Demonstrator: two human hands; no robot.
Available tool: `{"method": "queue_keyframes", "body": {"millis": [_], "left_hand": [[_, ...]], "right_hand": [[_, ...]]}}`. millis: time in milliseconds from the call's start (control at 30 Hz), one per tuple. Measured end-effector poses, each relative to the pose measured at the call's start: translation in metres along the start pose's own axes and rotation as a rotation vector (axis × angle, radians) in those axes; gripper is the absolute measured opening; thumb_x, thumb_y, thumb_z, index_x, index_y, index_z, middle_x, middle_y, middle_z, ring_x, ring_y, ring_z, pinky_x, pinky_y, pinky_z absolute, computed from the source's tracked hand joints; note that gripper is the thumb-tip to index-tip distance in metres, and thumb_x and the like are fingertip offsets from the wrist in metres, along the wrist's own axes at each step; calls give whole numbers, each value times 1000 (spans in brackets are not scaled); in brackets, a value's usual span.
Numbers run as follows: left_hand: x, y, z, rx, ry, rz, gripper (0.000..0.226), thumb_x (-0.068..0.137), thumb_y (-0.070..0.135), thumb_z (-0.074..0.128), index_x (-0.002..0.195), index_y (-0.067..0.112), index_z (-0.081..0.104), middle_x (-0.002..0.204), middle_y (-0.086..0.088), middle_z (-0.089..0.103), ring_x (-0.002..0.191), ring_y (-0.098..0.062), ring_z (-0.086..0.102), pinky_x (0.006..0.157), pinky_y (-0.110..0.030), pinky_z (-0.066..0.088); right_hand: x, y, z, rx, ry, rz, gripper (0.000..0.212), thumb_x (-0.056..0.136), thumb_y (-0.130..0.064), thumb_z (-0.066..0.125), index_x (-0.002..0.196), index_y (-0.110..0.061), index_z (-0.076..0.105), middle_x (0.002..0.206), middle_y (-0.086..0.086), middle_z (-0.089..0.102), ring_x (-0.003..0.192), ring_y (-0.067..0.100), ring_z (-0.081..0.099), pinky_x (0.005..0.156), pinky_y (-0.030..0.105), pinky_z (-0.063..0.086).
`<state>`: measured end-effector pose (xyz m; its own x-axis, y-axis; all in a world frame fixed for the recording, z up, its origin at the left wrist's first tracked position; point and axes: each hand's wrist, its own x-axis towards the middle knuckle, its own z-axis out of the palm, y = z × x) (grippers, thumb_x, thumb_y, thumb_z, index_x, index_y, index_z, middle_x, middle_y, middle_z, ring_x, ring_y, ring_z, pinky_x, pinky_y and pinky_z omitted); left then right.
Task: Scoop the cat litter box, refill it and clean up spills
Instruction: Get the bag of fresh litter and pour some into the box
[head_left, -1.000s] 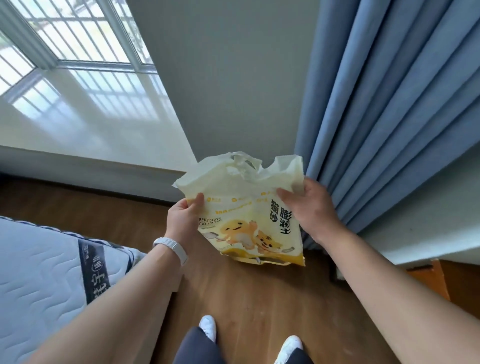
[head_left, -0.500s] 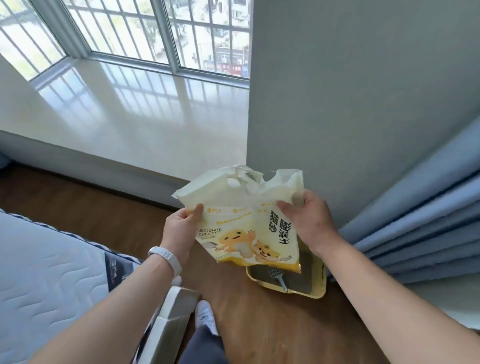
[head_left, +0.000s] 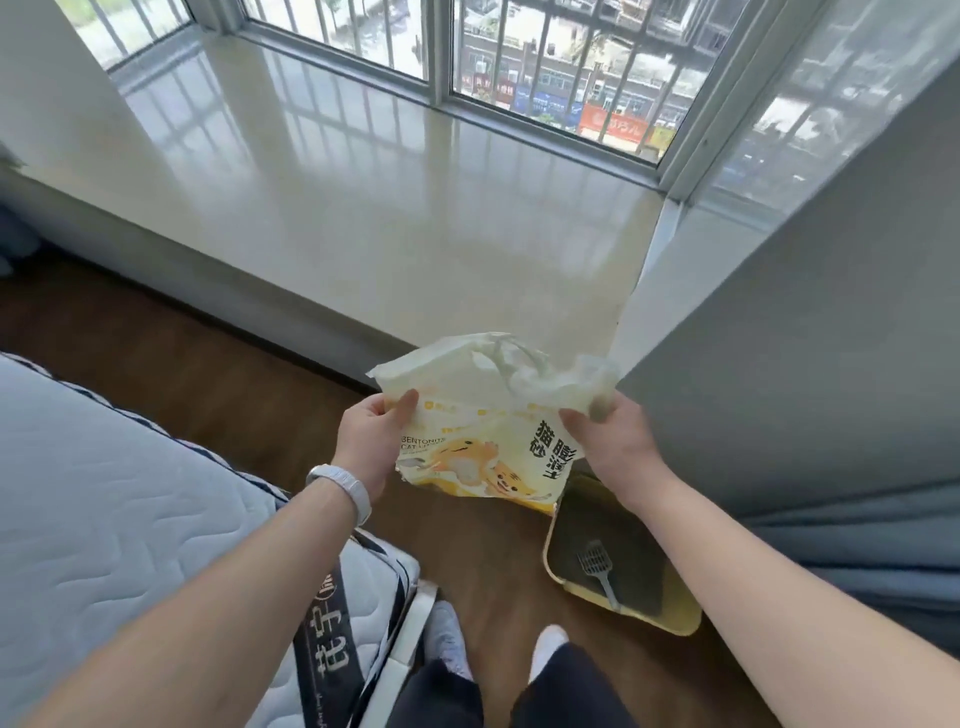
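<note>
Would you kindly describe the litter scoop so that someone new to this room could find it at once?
Start at the grey wall right of the bay window, and look down to the wooden floor at its foot, where a yellow litter box sits. The scoop lies inside it on the dark litter: small, grey, slotted, handle pointing toward the near rim, the only tool there.

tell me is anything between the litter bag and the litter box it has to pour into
Nothing visible blocks it. The litter bag, held by the left hand and right hand, hangs over the far end of the yellow litter box. Only the grey scoop lies inside the box.
</note>
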<state>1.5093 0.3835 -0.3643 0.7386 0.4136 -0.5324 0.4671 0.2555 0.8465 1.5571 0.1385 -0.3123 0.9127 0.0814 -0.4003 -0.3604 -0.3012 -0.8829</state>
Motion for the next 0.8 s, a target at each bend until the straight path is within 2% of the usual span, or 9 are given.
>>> {"method": "queue_keyframes", "body": {"millis": [167,233,300,367,433,533,600,700,800], "left_hand": [[42,-3,-22,5,74,-6,18,92,26,67,89,9,70,83,0,75,74,-12,72,56,-20,54],[67,-14,-25,23,92,-16,18,92,27,67,90,10,70,83,2,75,74,-12,73,55,-20,54],[92,-29,-28,59,91,-33,16,92,28,66,90,13,71,85,3,75,76,-11,73,57,-21,54],[114,-48,-33,103,102,-68,13,92,27,66,87,16,72,85,5,75,81,-12,72,63,-23,54],[141,-64,-43,131,116,-87,11,92,28,67,89,19,73,86,6,76,85,-13,73,68,-27,55],[183,-83,-48,180,130,-119,10,91,29,67,91,21,73,91,6,76,88,-13,72,72,-28,56],[208,-99,-51,207,156,-125,9,91,29,67,89,22,72,92,7,75,87,-11,71,70,-25,54],[245,-123,-53,261,166,-135,8,92,30,65,88,25,70,91,11,73,83,-4,69,62,-16,50],[282,-153,-60,325,173,-134,9,92,30,66,84,26,69,90,11,71,82,-2,66,61,-14,47]], "right_hand": [[42,3,35,-29,-37,3,12,91,-14,65,90,-26,67,88,-12,75,86,4,70,74,26,54],[67,14,48,-49,-47,13,15,91,-12,64,83,-25,66,78,-17,73,76,-5,68,68,20,52],[93,33,63,-72,-51,23,18,91,-11,64,78,-25,64,71,-18,70,68,-9,65,59,13,47],[118,57,76,-90,-54,55,16,90,-12,65,79,-24,65,75,-18,69,73,-4,67,58,12,46],[143,77,92,-125,-81,68,15,89,-13,66,77,-20,66,72,-17,68,68,-7,64,57,10,45],[179,109,112,-164,-109,95,5,89,-17,66,87,-14,69,77,-13,69,68,-3,62,51,5,40],[202,131,128,-160,-125,114,5,89,-18,65,90,-16,70,80,-13,72,76,3,66,55,8,44],[232,169,153,-135,-125,148,10,88,-16,64,88,-25,69,80,-19,72,79,-5,66,63,12,50],[261,212,177,-92,-120,177,15,87,-18,63,100,-24,69,92,-14,74,88,0,67,72,20,53]]}}
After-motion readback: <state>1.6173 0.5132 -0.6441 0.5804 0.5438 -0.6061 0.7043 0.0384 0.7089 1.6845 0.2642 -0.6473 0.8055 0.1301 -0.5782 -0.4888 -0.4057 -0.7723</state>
